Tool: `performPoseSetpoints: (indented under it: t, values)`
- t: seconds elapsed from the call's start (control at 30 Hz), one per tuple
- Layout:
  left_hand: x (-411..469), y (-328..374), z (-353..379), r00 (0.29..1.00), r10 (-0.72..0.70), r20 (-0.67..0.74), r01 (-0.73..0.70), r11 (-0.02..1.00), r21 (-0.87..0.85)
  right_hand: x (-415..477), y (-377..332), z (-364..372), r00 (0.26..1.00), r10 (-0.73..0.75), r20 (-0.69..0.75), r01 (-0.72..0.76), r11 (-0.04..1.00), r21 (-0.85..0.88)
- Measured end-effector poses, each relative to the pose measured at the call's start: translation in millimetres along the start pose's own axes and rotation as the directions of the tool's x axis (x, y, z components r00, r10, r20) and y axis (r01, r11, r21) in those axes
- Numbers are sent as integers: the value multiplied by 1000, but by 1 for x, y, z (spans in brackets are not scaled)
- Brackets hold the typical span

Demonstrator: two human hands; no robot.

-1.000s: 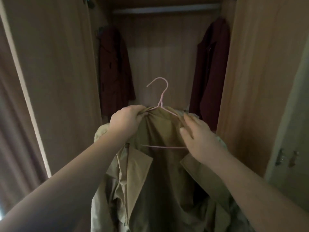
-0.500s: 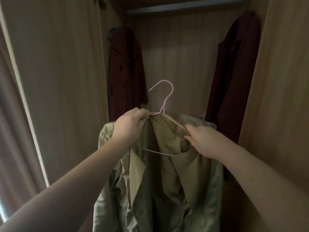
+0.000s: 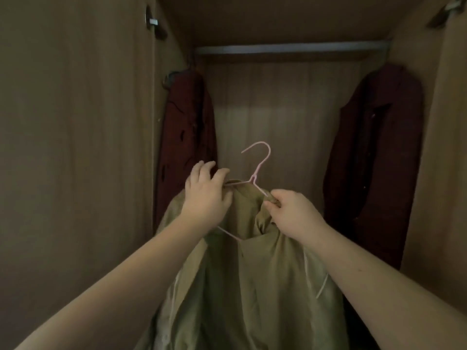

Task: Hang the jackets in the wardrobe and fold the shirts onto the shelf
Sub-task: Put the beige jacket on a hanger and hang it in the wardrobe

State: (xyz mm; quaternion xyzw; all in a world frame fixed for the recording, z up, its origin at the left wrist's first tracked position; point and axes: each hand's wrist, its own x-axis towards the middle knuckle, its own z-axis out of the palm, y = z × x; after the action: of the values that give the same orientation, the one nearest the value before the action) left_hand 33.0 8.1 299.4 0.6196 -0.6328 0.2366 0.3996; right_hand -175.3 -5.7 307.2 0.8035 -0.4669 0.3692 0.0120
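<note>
1. The tan jacket [image 3: 242, 274] hangs in front of the open wardrobe [image 3: 75, 147], draped over a pink wire hanger [image 3: 255, 173] and held up at chest height, well below the rail [image 3: 290, 48].
2. The left hand [image 3: 206, 198] pinches the collar and the hanger's left arm together, some fingers spread loose; this likely keeps the cloth from sliding off that shoulder.
3. The right hand [image 3: 293, 213] is closed tight on the collar and the hanger's right arm, carrying much of the weight.
4. The hands sit apart, one on each side of the hook, which leaves the hook free and pointing up toward the rail.
5. Two dark red coats hang at the far sides, one left [image 3: 187, 147], one right [image 3: 379, 160], leaving a gap in the middle where this jacket would fit.
6. The jacket is not yet on the rail; lifting the hook over it looks like the next step.
</note>
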Motion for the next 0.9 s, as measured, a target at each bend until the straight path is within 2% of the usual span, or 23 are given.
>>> performPoseSetpoints:
  t: [0.07, 0.1, 0.13, 0.17, 0.23, 0.3, 0.33, 0.37, 0.43, 0.47, 0.5, 0.6, 0.67, 0.73, 0.77, 0.8, 0.87, 0.9]
  values:
    - [5, -1, 8, 1000, -3, -27, -1, 988, -153, 23, -3, 12, 997, 69, -18, -67, 994, 84]
    - [6, -1, 11, 1000, -25, -6, 23, 958, -286, 32, -4, 15, 995, 99, -26, -95, 985, 141]
    - [7, 1, 14, 996, -49, 78, 78, 900, -428, 38, -5, 18, 991, 131, -29, -123, 972, 203]
    - [6, 3, 16, 977, -42, 211, 157, 809, -566, 42, -6, 23, 986, 163, -32, -148, 951, 272]
    - [7, 10, 19, 893, 50, 447, 348, 555, -756, 45, -6, 32, 969, 242, -43, -201, 882, 425]
    - [5, 16, 21, 819, 110, 563, 512, 301, -804, 40, -11, 42, 952, 305, -20, -231, 760, 607]
    - [4, 17, 22, 807, 118, 579, 541, 243, -805, 37, -15, 46, 942, 335, -4, -244, 694, 678]
    - [4, 17, 23, 808, 112, 579, 541, 247, -804, 34, -20, 51, 933, 359, 1, -247, 640, 727]
    - [8, 10, 28, 833, 104, 544, 457, 425, -781, 28, -28, 60, 936, 351, 30, -245, 589, 770]
    - [11, 5, 29, 841, 99, 532, 414, 515, -750, 26, -30, 66, 949, 303, 84, -250, 563, 788]
    - [14, -2, 29, 838, 83, 539, 410, 556, -723, 24, -32, 71, 956, 242, 167, -271, 509, 817]
    - [21, -16, 27, 794, -1, 608, 536, 472, -699, 20, -34, 74, 916, 39, 400, -400, 188, 897]
    - [19, -17, 27, 790, -79, 609, 578, 429, -694, 21, -30, 70, 881, -52, 469, -464, 94, 881]
    - [17, -15, 28, 798, -134, 588, 561, 522, -642, 24, -21, 64, 842, -116, 527, -525, 48, 850]
    - [17, -13, 27, 803, -145, 579, 539, 591, -600, 26, -15, 60, 824, -125, 553, -550, 62, 833]
    - [18, -11, 27, 809, -154, 568, 518, 644, -563, 29, -9, 55, 819, -102, 565, -550, 140, 823]
    - [23, -10, 24, 813, -178, 555, 507, 685, -523, 38, 6, 46, 856, 10, 517, -474, 418, 775]
    - [25, -13, 22, 810, -182, 557, 509, 691, -514, 42, 15, 43, 892, 82, 444, -415, 536, 735]
